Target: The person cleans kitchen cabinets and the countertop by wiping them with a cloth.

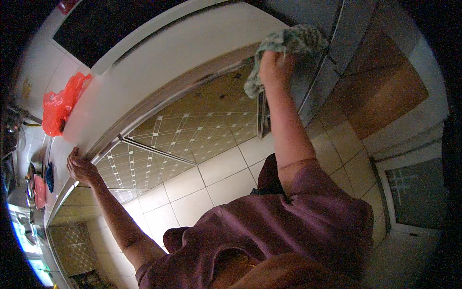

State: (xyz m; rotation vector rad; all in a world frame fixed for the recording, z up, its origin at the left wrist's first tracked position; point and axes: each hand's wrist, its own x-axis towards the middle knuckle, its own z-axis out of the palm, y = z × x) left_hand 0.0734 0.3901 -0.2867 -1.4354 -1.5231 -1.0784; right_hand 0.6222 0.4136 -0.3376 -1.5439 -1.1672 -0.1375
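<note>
A crumpled, pale green patterned cloth (299, 38) is bunched in my right hand (277, 68), which is slightly blurred. The cloth lies at the right end of a white countertop (202, 39), against a grey upright panel (325, 21). Part of it hangs below the counter's front edge. Over to the left, my left hand (82, 168) rests on the same front edge with nothing seen in it. A red plastic bag (63, 106) sits on the counter beyond that hand.
Below the counter are cabinet doors (191, 126) with a white grid pattern; one at the right stands ajar. A black cooktop (97, 32) is at the back left. A pink item (39, 191) and a dark blue item (49, 177) lie farther left. Pale tiles cover the floor (223, 184).
</note>
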